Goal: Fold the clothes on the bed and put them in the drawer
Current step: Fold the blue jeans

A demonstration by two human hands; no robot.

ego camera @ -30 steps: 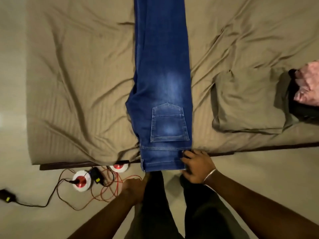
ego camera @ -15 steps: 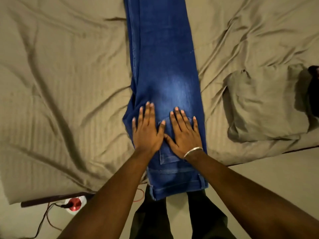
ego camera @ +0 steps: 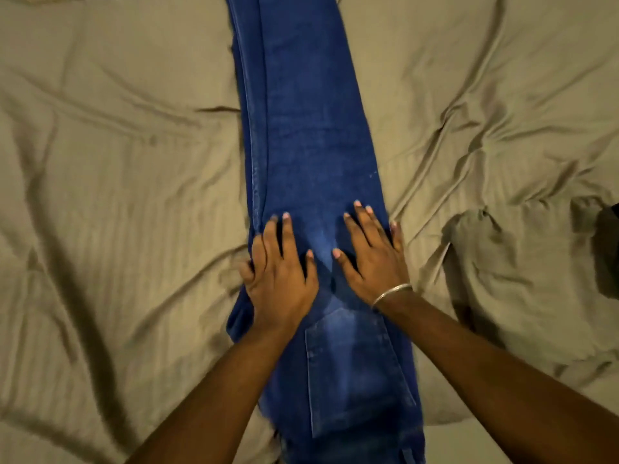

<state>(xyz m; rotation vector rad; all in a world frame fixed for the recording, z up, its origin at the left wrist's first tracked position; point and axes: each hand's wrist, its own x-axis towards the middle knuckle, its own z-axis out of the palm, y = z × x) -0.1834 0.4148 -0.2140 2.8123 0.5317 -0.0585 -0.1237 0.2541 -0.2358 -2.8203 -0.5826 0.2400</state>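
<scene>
A pair of blue jeans (ego camera: 308,135) lies lengthwise down the middle of the bed, folded leg over leg, back pocket (ego camera: 351,370) facing up near me. My left hand (ego camera: 281,279) lies flat on the jeans' left edge, just above the seat, fingers straight. My right hand (ego camera: 371,252), a thin bangle on its wrist, presses flat on the right side of the same stretch, fingers spread. Both hands sit side by side, above the pocket. The far leg ends run out of the top of the view.
A wrinkled tan bedsheet (ego camera: 117,195) covers the bed all round the jeans. A folded tan cloth (ego camera: 522,283) lies on the sheet to the right. A dark item (ego camera: 609,249) shows at the right edge.
Both hands went from the waistband at the bed's edge onto the jeans, then slid up the legs past the pocket, spreading apart. The camera has leaned in over the bed.
</scene>
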